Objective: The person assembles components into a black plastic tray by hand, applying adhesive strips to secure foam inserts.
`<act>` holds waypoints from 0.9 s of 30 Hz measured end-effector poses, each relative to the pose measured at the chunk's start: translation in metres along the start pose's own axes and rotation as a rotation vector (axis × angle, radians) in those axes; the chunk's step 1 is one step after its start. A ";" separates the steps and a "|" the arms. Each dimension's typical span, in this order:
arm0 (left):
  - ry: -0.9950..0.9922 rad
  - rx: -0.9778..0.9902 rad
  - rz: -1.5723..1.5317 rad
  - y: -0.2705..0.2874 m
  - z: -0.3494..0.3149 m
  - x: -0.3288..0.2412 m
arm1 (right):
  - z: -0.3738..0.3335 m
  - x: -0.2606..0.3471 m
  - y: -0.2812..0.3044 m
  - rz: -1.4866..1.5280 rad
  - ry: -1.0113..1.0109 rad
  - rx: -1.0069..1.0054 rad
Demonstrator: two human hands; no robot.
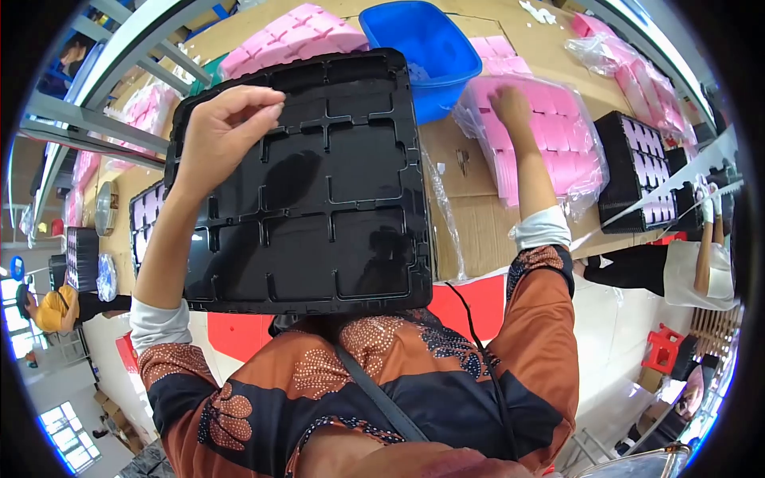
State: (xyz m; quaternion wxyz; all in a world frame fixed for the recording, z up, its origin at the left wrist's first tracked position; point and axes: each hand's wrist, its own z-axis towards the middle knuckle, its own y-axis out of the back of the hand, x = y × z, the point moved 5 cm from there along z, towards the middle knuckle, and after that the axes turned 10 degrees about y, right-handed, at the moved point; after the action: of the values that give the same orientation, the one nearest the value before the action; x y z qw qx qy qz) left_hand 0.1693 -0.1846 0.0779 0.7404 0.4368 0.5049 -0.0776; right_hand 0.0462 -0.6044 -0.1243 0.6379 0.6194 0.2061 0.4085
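Observation:
A large black plastic tray point(362, 171) with raised ribs and rectangular compartments is propped in front of me. Over its upper left part hovers my left hand point(221, 135), fingers curled and drawn close to the thumb, with nothing visible between them. To the right lies a stack of pink foam sheets point(550, 131), cut into blocks and partly wrapped in clear plastic. My right hand point(511, 107) reaches onto the stack's upper left part, its fingers bent down and closed against the foam. The fingertips there are hidden.
Beyond the tray stands a blue plastic bin point(418, 48), with more pink foam point(291, 33) beside it. Black trays filled with pink pieces point(637, 171) stand at the right. A metal frame point(96, 131) rises at the left. Co-workers are farther off on both sides.

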 end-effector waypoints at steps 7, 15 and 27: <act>0.029 0.010 -0.003 0.003 -0.017 0.002 | -0.040 -0.038 -0.034 -0.118 -0.157 0.274; 0.103 -0.026 -0.013 -0.007 -0.041 -0.017 | -0.047 -0.046 -0.042 -0.072 -0.124 0.227; 0.004 0.263 -0.288 -0.099 -0.014 -0.045 | -0.072 -0.014 0.091 1.444 -0.128 0.010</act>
State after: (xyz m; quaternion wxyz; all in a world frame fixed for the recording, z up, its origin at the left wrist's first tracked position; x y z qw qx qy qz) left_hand 0.0833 -0.2492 0.0571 0.6573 0.4532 0.5490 -0.2472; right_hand -0.0411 -0.5798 -0.0509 0.2171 0.6269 -0.2902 0.6897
